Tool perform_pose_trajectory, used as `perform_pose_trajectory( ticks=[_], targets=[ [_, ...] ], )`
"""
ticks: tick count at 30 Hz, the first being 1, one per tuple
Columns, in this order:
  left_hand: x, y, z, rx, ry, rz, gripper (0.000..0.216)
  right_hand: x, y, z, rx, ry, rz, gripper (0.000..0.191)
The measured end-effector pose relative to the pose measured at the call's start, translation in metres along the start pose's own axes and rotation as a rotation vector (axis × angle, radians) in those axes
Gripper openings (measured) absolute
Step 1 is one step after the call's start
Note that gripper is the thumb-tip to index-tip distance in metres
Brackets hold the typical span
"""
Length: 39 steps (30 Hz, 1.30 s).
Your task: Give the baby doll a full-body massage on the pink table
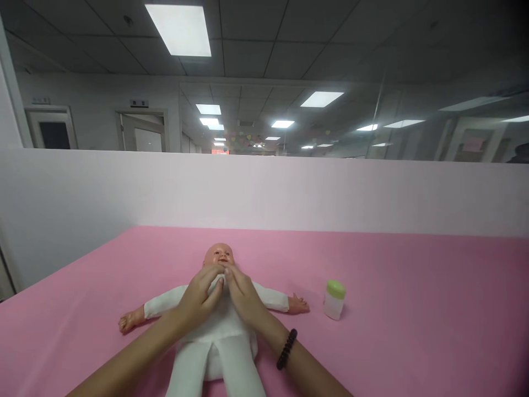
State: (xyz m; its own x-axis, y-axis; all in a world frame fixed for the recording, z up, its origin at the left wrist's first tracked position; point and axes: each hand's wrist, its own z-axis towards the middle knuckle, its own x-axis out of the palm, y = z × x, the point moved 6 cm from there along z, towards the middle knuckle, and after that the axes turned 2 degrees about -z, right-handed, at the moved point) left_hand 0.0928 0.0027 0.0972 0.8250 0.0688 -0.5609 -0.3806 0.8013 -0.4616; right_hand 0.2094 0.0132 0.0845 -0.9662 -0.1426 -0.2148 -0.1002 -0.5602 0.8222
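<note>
A baby doll (215, 325) in a white cloth suit lies on its back, with its head at the far end and its arms spread sideways. My left hand (202, 289) rests at the doll's neck and upper chest, its fingers bent and close together under the chin. From the other side my right hand (243, 292) meets it at the same spot, fingers likewise pressed together. The fingertips of both hands touch or nearly touch. Exactly what the fingers grip at the collar is hidden behind them. A dark beaded bracelet (286, 349) circles my right wrist.
A small clear container with a green lid (335, 289) stands upright to the right of the doll's hand. Everything rests on a pink covered surface (413, 320). A low white partition (289, 193) borders its far side, with doors and ceiling lights beyond.
</note>
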Motion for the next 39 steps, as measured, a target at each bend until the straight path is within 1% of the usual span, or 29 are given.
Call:
perform_pose_trajectory(
  ticks=[3, 5, 9, 12, 14, 16, 19, 22, 25, 27, 29, 33, 35, 39],
  targets=[
    [0.015, 0.01, -0.017, -0.055, 0.042, 0.044, 0.035, 0.008, -0.014, -0.008, 0.041, 0.027, -0.122, 0.051],
    [0.018, 0.011, -0.023, -0.071, 0.061, 0.048, 0.037, 0.011, -0.016, -0.011, 0.039, 0.052, -0.177, 0.052],
    [0.012, 0.016, -0.028, -0.084, 0.053, 0.073, 0.035, 0.006, -0.017, -0.013, 0.016, 0.076, -0.295, 0.05],
    [0.009, 0.029, -0.034, -0.148, 0.059, 0.11, 0.038, 0.001, -0.017, -0.015, 0.013, 0.093, -0.384, 0.05],
    [0.012, 0.039, -0.04, -0.189, 0.103, 0.112, 0.047, 0.004, -0.016, -0.018, 0.014, 0.165, -0.418, 0.053],
    [0.016, 0.047, -0.045, -0.218, 0.159, 0.1, 0.056, 0.012, -0.016, -0.022, 0.018, 0.283, -0.445, 0.055],
    [0.023, 0.053, -0.052, -0.239, 0.258, 0.115, 0.06, 0.024, -0.018, -0.027, 0.029, 0.432, -0.505, 0.058],
    [0.026, 0.051, -0.055, -0.239, 0.361, 0.148, 0.06, 0.029, -0.023, -0.028, 0.028, 0.483, -0.558, 0.059],
    [0.026, 0.047, -0.055, -0.255, 0.406, 0.155, 0.06, 0.029, -0.029, -0.029, 0.02, 0.457, -0.563, 0.058],
    [0.026, 0.048, -0.055, -0.296, 0.405, 0.169, 0.061, 0.029, -0.033, -0.029, 0.025, 0.425, -0.555, 0.057],
    [0.028, 0.051, -0.057, -0.335, 0.388, 0.185, 0.062, 0.029, -0.038, -0.029, 0.045, 0.395, -0.552, 0.058],
    [0.032, 0.06, -0.06, -0.36, 0.326, 0.213, 0.062, 0.028, -0.048, -0.028, 0.111, 0.332, -0.581, 0.061],
    [0.033, 0.065, -0.063, -0.395, 0.302, 0.228, 0.064, 0.026, -0.053, -0.029, 0.153, 0.295, -0.608, 0.064],
    [0.034, 0.07, -0.068, -0.495, 0.264, 0.206, 0.071, 0.02, -0.061, -0.033, 0.252, 0.166, -0.623, 0.069]
  ],
)
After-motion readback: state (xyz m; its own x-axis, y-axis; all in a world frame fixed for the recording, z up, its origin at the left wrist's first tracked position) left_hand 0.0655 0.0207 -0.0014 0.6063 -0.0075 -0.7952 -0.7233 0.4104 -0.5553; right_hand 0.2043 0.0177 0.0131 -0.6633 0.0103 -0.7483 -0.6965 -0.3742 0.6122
